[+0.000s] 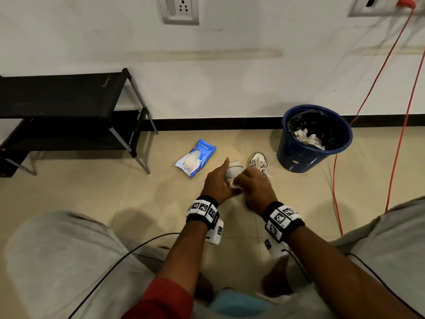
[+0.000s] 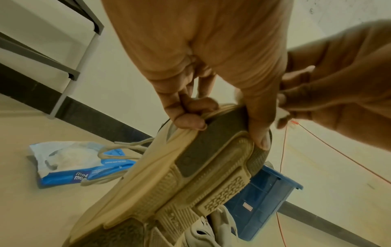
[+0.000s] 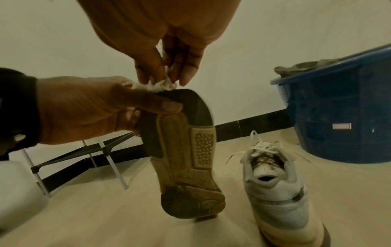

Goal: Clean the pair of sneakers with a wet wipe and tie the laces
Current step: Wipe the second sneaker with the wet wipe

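Beige floor tiles [image 1: 147,199] meet a pale wall [image 1: 230,77] along a black skirting strip. One black two-tier metal-frame rack [image 1: 69,111] stands at the left against that wall, with one round blue plastic bin [image 1: 305,155] lined in black and holding crumpled white wipes at the right, and two orange cables [image 1: 395,125] hanging down the wall beyond it. One blue-and-white soft pack of wet wipes [image 1: 196,158] lies flat on the tiles between rack and bin.

Two off-white lace-up sneakers are in sight. The sneaker on the floor [image 1: 258,163] stands upright on its sole just beside the bin, long axis running away from the person, heel opening nearest in the right wrist view, laces loose. The lifted sneaker [image 3: 188,158] is held off the tiles just left of it, its tan and dark grey sole turned toward the person; in the right wrist view its long axis runs near vertical, with one end up in the hands and the other close to the floor.

The left hand [image 1: 217,183] grips that upper end, thumb pressed across the sole and fingers curled over the upper. The right hand [image 1: 255,187] pinches one crumpled white wet wipe [image 3: 157,86] between thumb and fingertips, pressed against the sole's top edge.
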The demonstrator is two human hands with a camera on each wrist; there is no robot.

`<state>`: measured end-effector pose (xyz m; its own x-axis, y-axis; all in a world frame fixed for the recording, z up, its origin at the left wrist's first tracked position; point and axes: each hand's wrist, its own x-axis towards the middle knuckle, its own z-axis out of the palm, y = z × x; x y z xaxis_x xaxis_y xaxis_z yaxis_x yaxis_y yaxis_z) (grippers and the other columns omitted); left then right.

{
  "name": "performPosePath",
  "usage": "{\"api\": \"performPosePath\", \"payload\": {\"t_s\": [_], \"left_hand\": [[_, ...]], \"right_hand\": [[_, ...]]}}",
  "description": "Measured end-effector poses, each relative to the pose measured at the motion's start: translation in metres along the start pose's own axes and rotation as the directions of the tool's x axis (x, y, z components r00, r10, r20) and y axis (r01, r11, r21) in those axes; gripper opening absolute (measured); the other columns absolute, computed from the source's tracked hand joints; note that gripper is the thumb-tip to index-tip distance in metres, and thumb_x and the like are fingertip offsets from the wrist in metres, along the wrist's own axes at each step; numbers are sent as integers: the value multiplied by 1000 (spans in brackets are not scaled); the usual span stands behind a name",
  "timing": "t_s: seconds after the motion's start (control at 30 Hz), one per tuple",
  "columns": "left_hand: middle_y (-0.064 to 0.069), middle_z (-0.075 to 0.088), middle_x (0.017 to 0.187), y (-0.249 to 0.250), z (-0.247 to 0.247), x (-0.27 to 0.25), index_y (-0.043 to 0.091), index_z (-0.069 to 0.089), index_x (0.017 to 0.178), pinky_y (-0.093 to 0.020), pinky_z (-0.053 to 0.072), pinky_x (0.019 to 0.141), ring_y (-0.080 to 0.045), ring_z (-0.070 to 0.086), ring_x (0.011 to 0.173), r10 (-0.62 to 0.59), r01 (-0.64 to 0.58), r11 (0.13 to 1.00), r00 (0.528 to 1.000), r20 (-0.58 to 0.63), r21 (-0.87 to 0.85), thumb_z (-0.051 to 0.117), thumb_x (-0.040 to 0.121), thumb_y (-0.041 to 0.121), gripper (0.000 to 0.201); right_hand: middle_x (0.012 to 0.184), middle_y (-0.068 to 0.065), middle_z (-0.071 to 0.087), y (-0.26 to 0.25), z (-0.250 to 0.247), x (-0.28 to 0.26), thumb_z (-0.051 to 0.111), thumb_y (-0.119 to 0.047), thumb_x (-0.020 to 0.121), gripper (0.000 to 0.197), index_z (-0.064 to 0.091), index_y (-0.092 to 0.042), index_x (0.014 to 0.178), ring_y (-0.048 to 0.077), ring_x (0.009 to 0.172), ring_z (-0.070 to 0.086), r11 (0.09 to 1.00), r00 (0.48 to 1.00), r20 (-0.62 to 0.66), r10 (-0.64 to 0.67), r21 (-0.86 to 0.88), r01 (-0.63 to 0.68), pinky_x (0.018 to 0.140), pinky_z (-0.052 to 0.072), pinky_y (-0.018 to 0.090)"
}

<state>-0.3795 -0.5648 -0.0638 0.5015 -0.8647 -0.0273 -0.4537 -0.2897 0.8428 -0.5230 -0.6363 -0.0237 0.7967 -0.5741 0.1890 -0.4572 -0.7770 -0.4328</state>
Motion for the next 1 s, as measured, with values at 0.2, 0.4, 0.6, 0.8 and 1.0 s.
{"api": "performPosePath", "payload": {"t_s": [0.2,0.4,0.6,0.8,1.0], "left_hand": [[-3,59,136,-3,1,0,19,29,154,-35,48,102,-15,56,123,-7,8,1000,999,-49,24,78,54,74,125],[-7,51,144,2,-9,7,16,24,156,-22,37,103,-20,48,133,-58,57,998,998,27,6,86,60,46,118],[-3,48,147,10,-22,0,14,31,154,-17,34,101,-11,45,132,-69,68,996,998,-4,-50,70,50,70,124],[-5,52,135,15,-32,-3,36,28,148,-42,50,100,-23,55,120,-109,84,986,977,181,141,69,43,57,114],[2,59,118,13,-44,-21,40,34,133,-42,53,81,-26,59,105,-178,89,903,968,176,421,85,49,46,98]], "right_hand": [[82,3,56,23,-3,1,72,-13,77,13,73,-16,89,25,79,52,991,978,-166,128,-11,-132,56,43,32],[91,2,59,-8,7,0,74,-2,72,28,76,-23,90,22,83,54,999,990,-143,-9,39,15,61,44,29],[87,2,58,14,7,2,66,-2,75,27,77,-22,90,23,82,54,985,962,-226,152,115,-129,63,46,32],[83,1,62,-24,19,1,77,-9,69,22,77,-22,87,25,80,55,992,992,-126,22,124,-6,62,44,30],[81,8,64,-13,28,18,61,-8,83,22,76,-17,98,30,77,61,911,934,-105,341,284,-300,70,49,36]]}}
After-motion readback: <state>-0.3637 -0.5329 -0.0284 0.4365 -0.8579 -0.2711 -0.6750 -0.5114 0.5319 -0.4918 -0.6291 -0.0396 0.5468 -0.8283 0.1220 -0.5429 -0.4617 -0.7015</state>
